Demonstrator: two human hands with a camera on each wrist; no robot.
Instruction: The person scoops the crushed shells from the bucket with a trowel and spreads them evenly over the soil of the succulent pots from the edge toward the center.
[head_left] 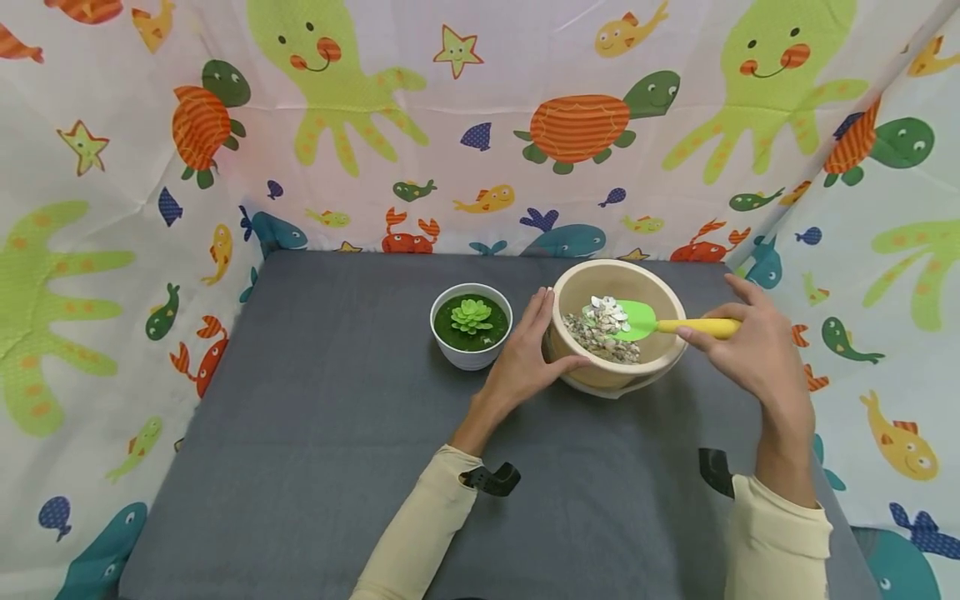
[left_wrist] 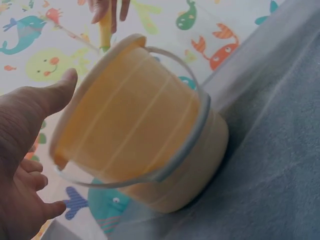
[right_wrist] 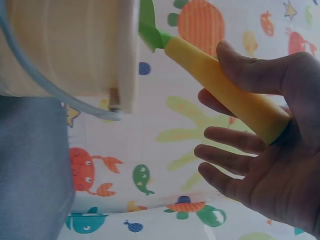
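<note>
A cream bucket (head_left: 617, 282) stands at the right of the grey table, with coarse grey-brown gravel (head_left: 600, 340) inside. My left hand (head_left: 525, 354) rests against its left side, fingers extended and thumb reaching along the near rim. Over on the right, my right hand (head_left: 757, 346) pinches the yellow handle of a small trowel (head_left: 637, 321) between thumb and forefinger, the other fingers spread loosely below. Its green blade is over the gravel inside the bucket and bears white flakes (head_left: 606, 310). Whether the blade touches the gravel is hard to tell.
Left of the bucket, close to my left fingers, sits a white pot (head_left: 467, 360) with a green succulent (head_left: 471, 317). The bucket's pale bail handle (left_wrist: 200, 125) hangs down its outside. A sea-animal printed curtain (head_left: 495, 167) encloses the table's back and sides.
</note>
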